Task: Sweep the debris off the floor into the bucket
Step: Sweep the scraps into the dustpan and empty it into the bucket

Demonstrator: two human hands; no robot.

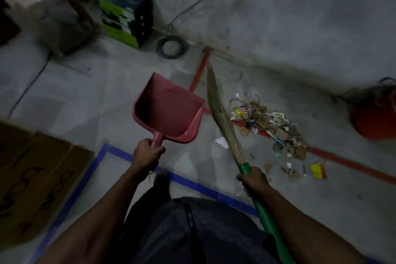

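Grey concrete floor [278, 28], dim light. Flattened cardboard [36, 173] lies at near left. Blue tape [192, 184] marks a rectangle on the floor under the person; red tape [342, 162] runs along the right and turns toward the far side. Green-and-black box [126, 15] sits far left, a coil of wire [172, 47] just right of it. Red bucket [377, 111] stands at the right edge, well apart from the rubbish.

Pink dustpan [169, 109] is held up at centre, mouth facing far; left hand [147, 152] wrapped tight round its handle. Broom [222, 118], bristles pointing far, green handle gripped by right hand [254, 179], fingers curled around it.

Debris [270, 124], paper and card scraps, is heaped on the floor just right of the bristles, across the red tape. A yellow scrap [318, 170] lies near right of the heap.
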